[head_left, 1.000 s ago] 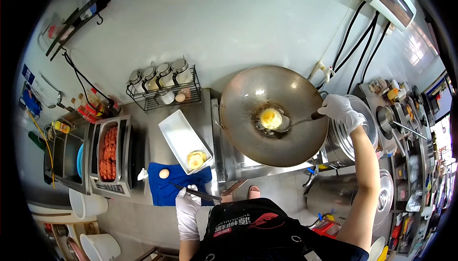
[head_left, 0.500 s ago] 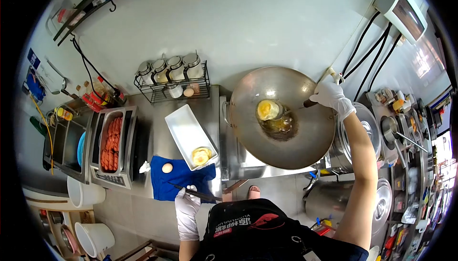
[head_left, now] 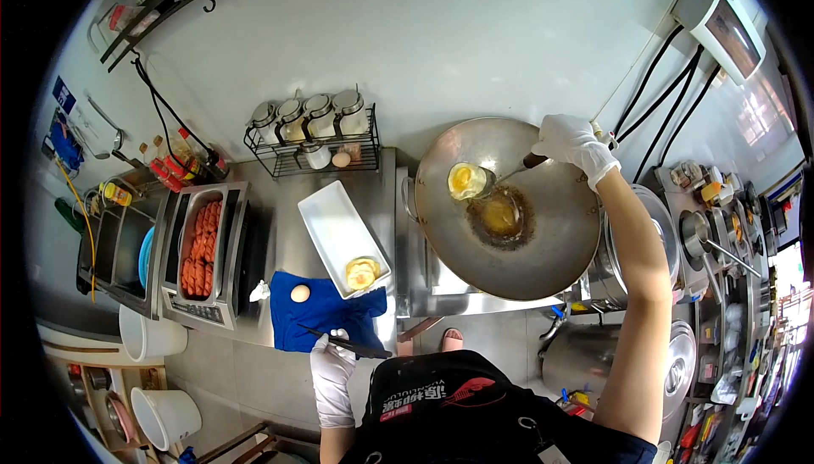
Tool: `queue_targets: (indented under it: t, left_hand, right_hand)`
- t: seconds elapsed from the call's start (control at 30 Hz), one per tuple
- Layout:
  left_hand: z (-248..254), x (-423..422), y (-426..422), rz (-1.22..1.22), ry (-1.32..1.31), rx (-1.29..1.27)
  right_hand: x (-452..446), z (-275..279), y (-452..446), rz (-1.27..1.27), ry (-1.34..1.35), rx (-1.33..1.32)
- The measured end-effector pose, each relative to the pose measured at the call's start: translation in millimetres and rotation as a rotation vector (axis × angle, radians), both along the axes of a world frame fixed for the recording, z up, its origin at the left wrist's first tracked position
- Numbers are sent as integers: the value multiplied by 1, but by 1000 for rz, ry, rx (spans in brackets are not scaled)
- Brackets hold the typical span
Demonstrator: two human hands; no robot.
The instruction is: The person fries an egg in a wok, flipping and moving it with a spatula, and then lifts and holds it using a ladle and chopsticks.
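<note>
My gloved right hand [head_left: 570, 144] is closed around the dark handle of a wok spatula [head_left: 513, 174] above the big steel wok [head_left: 551, 244]. A fried egg [head_left: 466, 182] with a yellow middle rests at the spatula's far end, against the wok's upper left side. Browned oil [head_left: 502, 216] pools at the bottom. Down by the counter's front edge, my gloved left hand [head_left: 334, 371] grips a long dark slender utensil [head_left: 363, 348]; its exact kind is unclear. Beyond that hand, a whole egg [head_left: 300, 294] lies on a blue cloth [head_left: 288, 328].
A white rectangular tray [head_left: 335, 227] holds another fried egg [head_left: 362, 273] at its near end. A wire rack [head_left: 365, 155] carries several lidded jars behind it. Farther left stands a metal pan [head_left: 222, 252] of reddish sausages [head_left: 202, 244]. A lidded pot [head_left: 653, 235] adjoins the wok's right side.
The fried egg has shifted up and slightly left in the wok, off the oil, with the spatula now visible by it. My right hand has moved up and left. My left hand stays put.
</note>
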State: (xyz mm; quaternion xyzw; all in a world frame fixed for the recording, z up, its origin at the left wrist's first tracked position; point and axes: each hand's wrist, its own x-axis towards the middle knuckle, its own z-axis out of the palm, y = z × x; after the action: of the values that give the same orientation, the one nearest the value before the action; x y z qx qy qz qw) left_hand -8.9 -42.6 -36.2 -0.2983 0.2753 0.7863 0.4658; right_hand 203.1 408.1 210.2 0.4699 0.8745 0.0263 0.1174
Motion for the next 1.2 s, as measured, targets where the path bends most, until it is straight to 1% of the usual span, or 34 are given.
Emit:
queue_targets:
  t: [0.17, 0.27, 0.37, 0.47, 0.57, 0.67, 0.77, 1.2]
  left_hand:
    - [-8, -2, -5, -19, 5, 35]
    - [-3, -1, -5, -31, -7, 51]
    - [1, -1, -5, -28, -21, 45]
    - [0, 1, -5, 15, 12, -21]
    - [-4, 0, -8, 20, -7, 17]
    - [-14, -6, -16, -97, -58, 224]
    - [5, 3, -2, 36, -10, 8]
    - [18, 6, 8, 33, 15, 14]
  right_hand:
    - [-13, 2, 1, 32, 1, 18]
    - [-21, 4, 1, 40, -25, 52]
    - [-29, 5, 1, 47, -55, 74]
    - [-34, 7, -1, 62, -83, 81]
    - [-37, 8, -1, 69, -91, 71]
    - [-40, 10, -3, 76, -98, 70]
    - [-43, 12, -5, 93, -95, 77]
    - [-49, 16, -11, 81, -107, 55]
